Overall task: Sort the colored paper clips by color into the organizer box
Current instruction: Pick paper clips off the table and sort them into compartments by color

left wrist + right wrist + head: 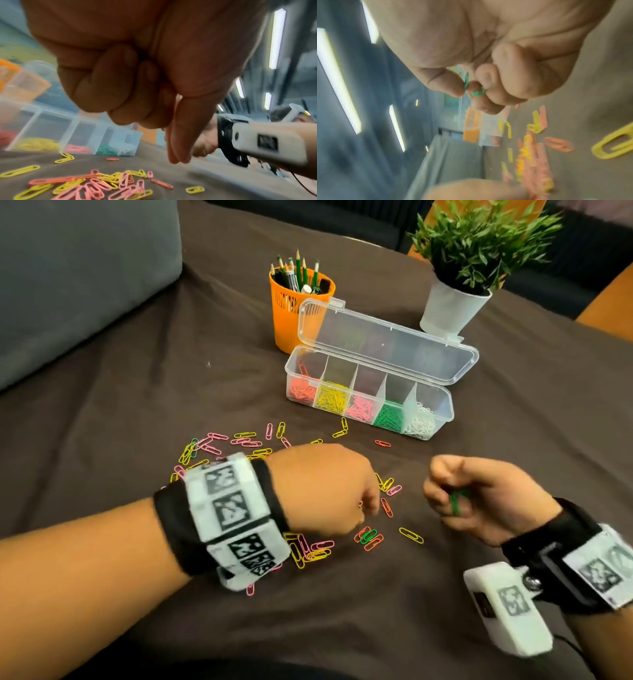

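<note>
The clear organizer box (445,414) stands open at the back of the dark cloth, its compartments holding orange, yellow, pink, green and white clips from left to right. Loose yellow, pink and orange paper clips (245,440) lie scattered in front of it. My left hand (368,508) hovers low over them, three fingers curled in, thumb and forefinger (180,155) pressed together pointing down, with no clip seen between them. A green clip (368,535) lies just below that hand among orange ones. My right hand (442,498) is raised to the right and pinches green clips (455,504) (466,81).
An orange pencil cup (291,313) stands behind the box's left end, and a potted plant in a white pot (452,306) behind its right end. A grey cushion (85,268) fills the far left. A single yellow clip (411,535) lies between my hands.
</note>
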